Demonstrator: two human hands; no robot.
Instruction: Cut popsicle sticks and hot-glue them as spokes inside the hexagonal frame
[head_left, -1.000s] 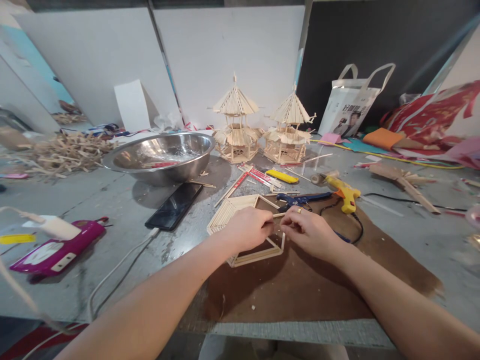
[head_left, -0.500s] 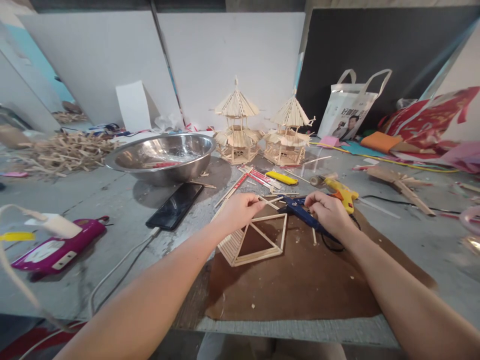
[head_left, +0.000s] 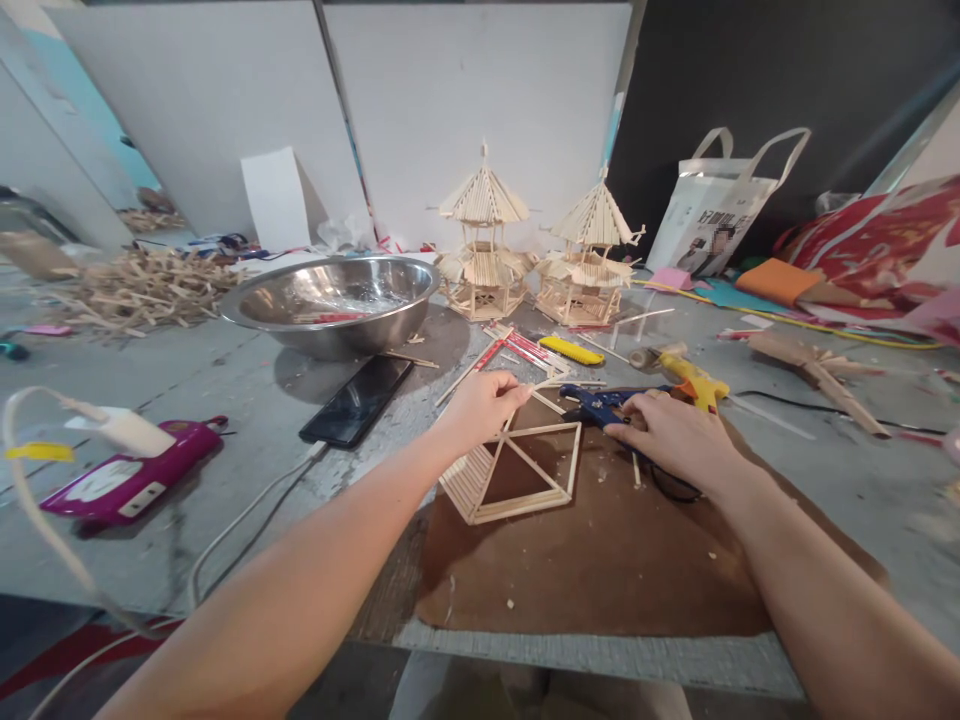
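My left hand (head_left: 487,405) is pinched on a thin wooden stick (head_left: 551,380) above the far edge of a flat stick frame (head_left: 532,507). The frame has triangular sections, and its left one is filled with parallel sticks. My right hand (head_left: 667,430) is closed around the handles of a blue cutting tool (head_left: 596,405), whose jaws point left toward the stick. Beneath lies a brown mat (head_left: 600,580). Just behind the right hand rests a yellow glue gun (head_left: 701,385).
Two stick pagodas (head_left: 484,265) stand at the back. A steel bowl (head_left: 337,335), a black phone (head_left: 356,402) and a purple power strip (head_left: 150,470) are on the left. A yellow cutter (head_left: 571,351) lies among loose sticks. A white bag (head_left: 697,215) stands behind right.
The view has shifted slightly. My right hand has changed from raised fingers over the blue tool to a wrap around its handles. The stick in my left hand has turned a little.
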